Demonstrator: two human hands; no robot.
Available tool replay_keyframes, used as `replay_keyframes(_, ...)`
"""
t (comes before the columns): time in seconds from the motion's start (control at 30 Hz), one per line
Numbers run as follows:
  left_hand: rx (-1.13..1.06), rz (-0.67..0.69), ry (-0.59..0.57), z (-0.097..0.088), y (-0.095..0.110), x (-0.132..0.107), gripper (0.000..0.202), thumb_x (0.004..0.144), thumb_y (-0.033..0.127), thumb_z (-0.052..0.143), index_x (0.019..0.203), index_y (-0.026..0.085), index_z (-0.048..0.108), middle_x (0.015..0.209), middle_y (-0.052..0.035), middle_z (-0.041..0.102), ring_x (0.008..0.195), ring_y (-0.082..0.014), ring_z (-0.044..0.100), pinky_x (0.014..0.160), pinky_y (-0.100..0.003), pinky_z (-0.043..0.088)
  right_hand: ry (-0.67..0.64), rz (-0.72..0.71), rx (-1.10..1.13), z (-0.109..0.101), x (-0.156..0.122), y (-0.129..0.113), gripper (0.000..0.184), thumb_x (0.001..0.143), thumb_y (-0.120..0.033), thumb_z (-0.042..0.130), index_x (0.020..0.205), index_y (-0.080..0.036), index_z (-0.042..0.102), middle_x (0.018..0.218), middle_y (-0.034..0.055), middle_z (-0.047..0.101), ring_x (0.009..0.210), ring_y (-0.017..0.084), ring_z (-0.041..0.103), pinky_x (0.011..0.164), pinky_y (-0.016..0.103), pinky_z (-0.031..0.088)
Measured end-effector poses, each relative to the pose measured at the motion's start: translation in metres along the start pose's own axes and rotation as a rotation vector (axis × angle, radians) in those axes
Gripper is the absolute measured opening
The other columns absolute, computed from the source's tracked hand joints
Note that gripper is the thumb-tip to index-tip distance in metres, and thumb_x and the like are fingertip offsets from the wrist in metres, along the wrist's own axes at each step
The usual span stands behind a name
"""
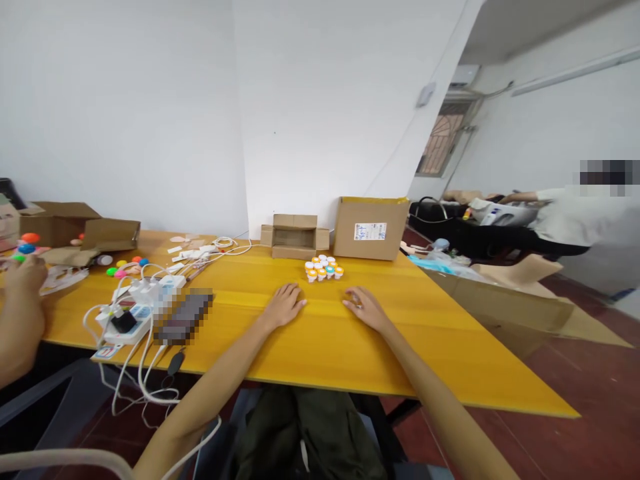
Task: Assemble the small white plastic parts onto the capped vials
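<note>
My left hand (286, 304) lies flat on the yellow table (320, 340), palm down with fingers stretched out, holding nothing. My right hand (363, 307) rests flat a short way to its right, fingers also extended and empty. Just beyond both hands stands a cluster of several small white pots with orange and teal caps (323, 268). Behind the cluster an open small cardboard box (295, 236) and a closed larger cardboard box with a label (370, 228) stand against the white wall.
A white power strip with plugs and cables (136, 308) and a dark device lie at the left. Another person's arm (20, 313) and coloured balls (125, 267) are at the far left by an open box (75, 227). A person sits at the right.
</note>
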State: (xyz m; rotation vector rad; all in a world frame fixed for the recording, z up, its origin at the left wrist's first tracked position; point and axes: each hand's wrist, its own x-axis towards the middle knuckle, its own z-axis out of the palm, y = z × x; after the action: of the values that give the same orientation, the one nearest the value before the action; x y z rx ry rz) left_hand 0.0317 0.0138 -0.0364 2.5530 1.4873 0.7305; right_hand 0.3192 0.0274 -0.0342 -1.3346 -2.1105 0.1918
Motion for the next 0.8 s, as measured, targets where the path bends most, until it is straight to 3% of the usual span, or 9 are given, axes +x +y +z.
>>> replay_keyframes(0.33, -0.11, -0.046, 0.019, -0.002, -0.007, 0.005, 0.037, 0.098, 0.041, 0.043, 0.126, 0.021, 0.055, 0.131, -0.0115, 0.061, 0.125, -0.0252, 0.053, 0.109, -0.044, 0.04, -0.05, -0.088, 0.11, 0.028, 0.011, -0.049, 0.017, 0.085, -0.027, 0.062, 0.101, -0.024, 0.064, 0.098, 0.005, 0.066, 0.094, 0.023, 0.061, 0.088, 0.038, 0.049)
replay_keyframes(0.8, -0.584, -0.277, 0.169, -0.015, -0.012, 0.017, 0.029, 0.096, 0.036, 0.043, 0.105, 0.02, 0.066, 0.109, -0.0054, 0.072, 0.106, -0.0208, 0.065, 0.099, -0.035, 0.049, -0.091, -0.234, 0.217, 0.08, 0.041, -0.119, 0.02, 0.081, -0.024, 0.066, 0.1, -0.024, 0.061, 0.098, 0.0053, 0.062, 0.09, 0.022, 0.057, 0.085, 0.038, 0.047)
